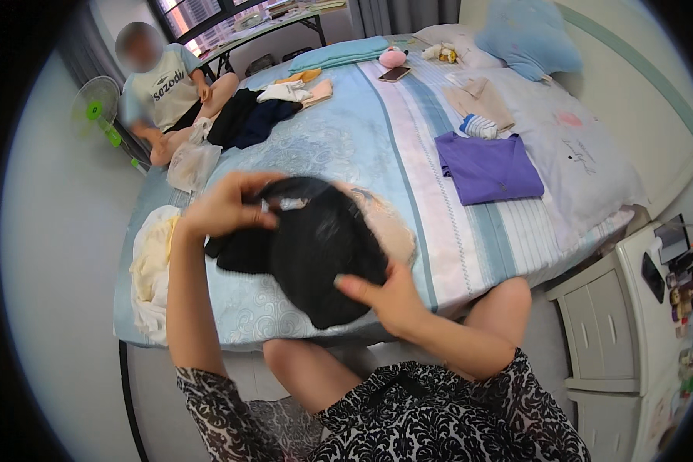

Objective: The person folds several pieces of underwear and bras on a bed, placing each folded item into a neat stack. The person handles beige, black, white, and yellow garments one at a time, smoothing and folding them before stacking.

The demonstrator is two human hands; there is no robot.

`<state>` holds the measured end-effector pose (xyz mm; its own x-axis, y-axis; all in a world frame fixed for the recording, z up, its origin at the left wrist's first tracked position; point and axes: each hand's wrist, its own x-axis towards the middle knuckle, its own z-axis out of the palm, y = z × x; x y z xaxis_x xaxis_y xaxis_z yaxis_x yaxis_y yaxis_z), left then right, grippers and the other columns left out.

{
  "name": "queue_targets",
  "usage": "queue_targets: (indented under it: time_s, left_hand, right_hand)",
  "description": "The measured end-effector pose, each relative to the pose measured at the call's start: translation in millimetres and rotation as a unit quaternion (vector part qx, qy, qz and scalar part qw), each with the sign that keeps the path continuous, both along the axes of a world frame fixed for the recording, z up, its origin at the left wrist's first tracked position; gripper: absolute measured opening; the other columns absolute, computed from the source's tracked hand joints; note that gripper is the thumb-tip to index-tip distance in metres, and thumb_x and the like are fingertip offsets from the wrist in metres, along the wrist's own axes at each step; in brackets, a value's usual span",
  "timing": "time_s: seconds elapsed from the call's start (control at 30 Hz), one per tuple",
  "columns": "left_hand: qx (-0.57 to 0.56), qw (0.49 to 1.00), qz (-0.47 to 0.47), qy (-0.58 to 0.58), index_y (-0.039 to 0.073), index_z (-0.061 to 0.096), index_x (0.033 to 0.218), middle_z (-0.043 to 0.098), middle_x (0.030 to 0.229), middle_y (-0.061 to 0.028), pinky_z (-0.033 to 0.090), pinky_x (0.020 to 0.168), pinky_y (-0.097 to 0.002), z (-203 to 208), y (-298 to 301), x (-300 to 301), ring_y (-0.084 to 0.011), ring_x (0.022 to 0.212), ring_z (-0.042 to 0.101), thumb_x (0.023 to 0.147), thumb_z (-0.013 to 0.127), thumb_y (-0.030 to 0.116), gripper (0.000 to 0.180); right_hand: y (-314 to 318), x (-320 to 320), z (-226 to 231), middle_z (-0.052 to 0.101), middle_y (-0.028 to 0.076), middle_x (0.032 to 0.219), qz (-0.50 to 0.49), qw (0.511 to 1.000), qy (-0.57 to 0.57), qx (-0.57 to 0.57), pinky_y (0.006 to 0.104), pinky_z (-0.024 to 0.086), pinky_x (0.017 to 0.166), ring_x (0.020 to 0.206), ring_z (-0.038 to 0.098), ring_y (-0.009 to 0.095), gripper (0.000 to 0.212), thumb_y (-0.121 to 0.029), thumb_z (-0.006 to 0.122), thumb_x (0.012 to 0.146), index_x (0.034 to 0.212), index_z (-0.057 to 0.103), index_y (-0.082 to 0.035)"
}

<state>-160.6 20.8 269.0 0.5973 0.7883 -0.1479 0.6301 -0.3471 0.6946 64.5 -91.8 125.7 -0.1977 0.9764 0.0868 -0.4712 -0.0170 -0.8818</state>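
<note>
Black garment (pixel 327 250) is held up over the bed (pixel 346 138) between both hands. Left hand (pixel 227 206) grips its upper left edge, fingers bent with a small gap to the thumb, slightly blurred. Right hand (pixel 399 300) clasps its lower right side, thumb on the front, other fingers hidden behind. Beige lace (pixel 393 235) lies just beyond.

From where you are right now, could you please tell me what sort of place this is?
It looks like a bedroom: a wide bed fills much of the view, with a pale headboard, a blue cushion and a drawer cabinet near it.
</note>
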Motion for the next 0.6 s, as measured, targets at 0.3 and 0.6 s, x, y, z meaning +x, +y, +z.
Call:
queue_targets:
  time_s: [0.3, 0.6]
  left_hand:
    - [0.376, 0.925, -0.061, 0.003, 0.007, 0.05, 0.127, 0.042, 0.138, -0.0184, 0.033, 0.103, -0.0422, -113, -27, 58, -0.034, 0.127, 0.04, 0.07, 0.076, 0.028, 0.066]
    - [0.368, 0.927, -0.04, 0.066, 0.015, 0.036, 0.139, 0.018, 0.15, -0.0179, 0.025, 0.104, -0.0542, -183, -48, 83, -0.0399, 0.136, 0.02, 0.054, 0.077, 0.053, 0.102]
  right_hand:
    - [68, 59, -61, 0.067, 0.007, 0.088, -0.064, 0.99, -0.129, 0.005, 0.0254, 0.05, 0.069, 0.078, 0.061, 0.012, 0.025, -0.009, 0.071, 0.079, 0.097, 0.063, 0.006]
    - [107, 73, -88, 0.064, 0.012, 0.092, -0.106, 0.975, -0.193, -0.011, 0.0243, 0.049, 0.067, 0.075, 0.06, 0.013, 0.04, -0.012, 0.072, 0.078, 0.109, 0.056, 0.006]
